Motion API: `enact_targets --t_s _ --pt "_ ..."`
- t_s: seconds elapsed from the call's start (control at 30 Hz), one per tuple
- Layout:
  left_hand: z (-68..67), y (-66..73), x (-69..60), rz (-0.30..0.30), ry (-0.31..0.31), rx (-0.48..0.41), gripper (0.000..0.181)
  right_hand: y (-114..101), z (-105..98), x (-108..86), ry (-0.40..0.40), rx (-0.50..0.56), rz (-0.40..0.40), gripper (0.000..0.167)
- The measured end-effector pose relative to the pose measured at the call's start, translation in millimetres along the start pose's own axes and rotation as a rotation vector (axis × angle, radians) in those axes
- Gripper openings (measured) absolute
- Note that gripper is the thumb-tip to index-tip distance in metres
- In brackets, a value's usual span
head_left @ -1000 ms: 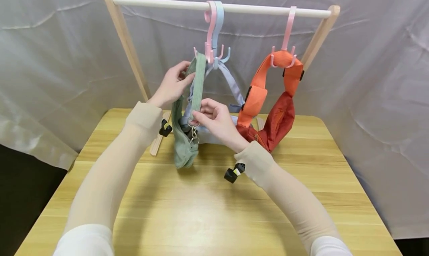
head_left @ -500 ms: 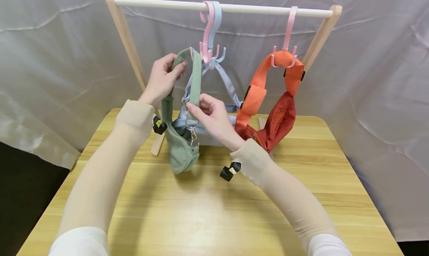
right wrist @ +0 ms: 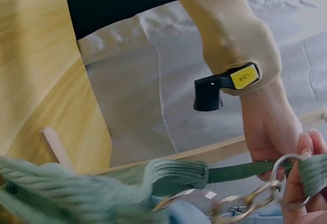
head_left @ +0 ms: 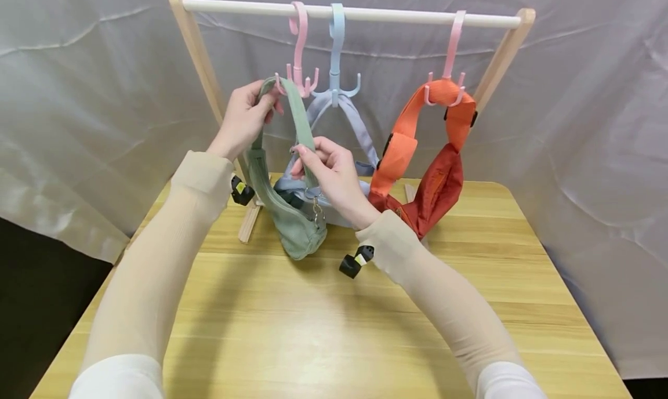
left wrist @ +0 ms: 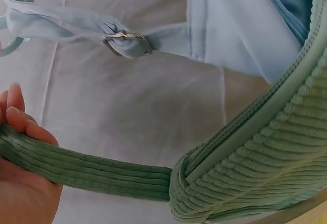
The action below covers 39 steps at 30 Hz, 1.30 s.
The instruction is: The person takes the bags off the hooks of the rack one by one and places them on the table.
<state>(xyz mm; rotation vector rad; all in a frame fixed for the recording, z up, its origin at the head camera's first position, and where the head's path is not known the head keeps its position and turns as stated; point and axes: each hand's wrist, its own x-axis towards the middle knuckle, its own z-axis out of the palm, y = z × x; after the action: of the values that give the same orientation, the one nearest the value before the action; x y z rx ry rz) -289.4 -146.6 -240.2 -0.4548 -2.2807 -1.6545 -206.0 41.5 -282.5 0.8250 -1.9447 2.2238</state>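
The green corduroy bag point(head_left: 300, 231) hangs by its strap from a prong of the left pink hook point(head_left: 299, 51). My left hand point(head_left: 244, 116) grips the strap near its top; in the left wrist view, fingers of the left hand point(left wrist: 25, 152) curl round the strap point(left wrist: 102, 175). With thumb and fingers my right hand point(head_left: 336, 176) pinches the strap's other side, above the metal ring and chain. In the right wrist view the ring point(right wrist: 281, 175) lies against the right hand point(right wrist: 301, 198).
A blue hook point(head_left: 336, 51) holds a light blue bag by its strap point(head_left: 360, 126), behind the green bag. Right of it, an orange-strapped red bag point(head_left: 435, 184) hangs from another pink hook point(head_left: 453, 48). The white rail point(head_left: 396, 15) spans wooden posts above the wooden table point(head_left: 323, 329).
The left pink hook has slid left along the rail, apart from the blue hook. My left hand has moved left with the strap, and the green bag's loop has spread wider.
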Motion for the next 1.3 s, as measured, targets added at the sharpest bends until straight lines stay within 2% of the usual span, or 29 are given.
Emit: enact_targets --t_s 0.2,0.4,0.57,0.67,0.8,0.93,1.07,1.3 --pt "-2.5 -2.5 -2.9 -0.008 -0.022 0.016 0.021 -3 1 8.0 0.009 0.046 0.026 0.019" --pt "-4.2 -0.5 -4.0 -0.003 -0.015 0.010 0.021 -6 1 17.1 0.045 0.107 0.049 0.013" --pt "-6.2 0.8 -2.9 -0.008 -0.028 0.026 0.022 -11 1 23.7 0.094 0.084 0.061 0.016" --pt "-7.4 3.2 -2.4 -0.019 -0.042 0.051 0.024 -14 0 28.0 0.130 0.070 0.076 0.011" --pt "-8.8 5.0 -2.3 -0.023 -0.054 0.077 0.025 -17 -1 32.7 0.166 0.000 0.057 0.026" --pt "-10.8 5.5 -2.2 -0.030 -0.064 0.080 0.024 -20 -3 38.0 0.175 -0.098 -0.016 0.042" --pt "-11.9 6.2 -1.9 -0.041 -0.076 0.088 0.025 -24 -5 43.6 0.166 -0.167 -0.073 0.045" --pt "-12.7 9.4 -0.3 -0.032 -0.104 0.094 0.024 -27 -7 52.2 0.173 -0.275 -0.086 0.047"
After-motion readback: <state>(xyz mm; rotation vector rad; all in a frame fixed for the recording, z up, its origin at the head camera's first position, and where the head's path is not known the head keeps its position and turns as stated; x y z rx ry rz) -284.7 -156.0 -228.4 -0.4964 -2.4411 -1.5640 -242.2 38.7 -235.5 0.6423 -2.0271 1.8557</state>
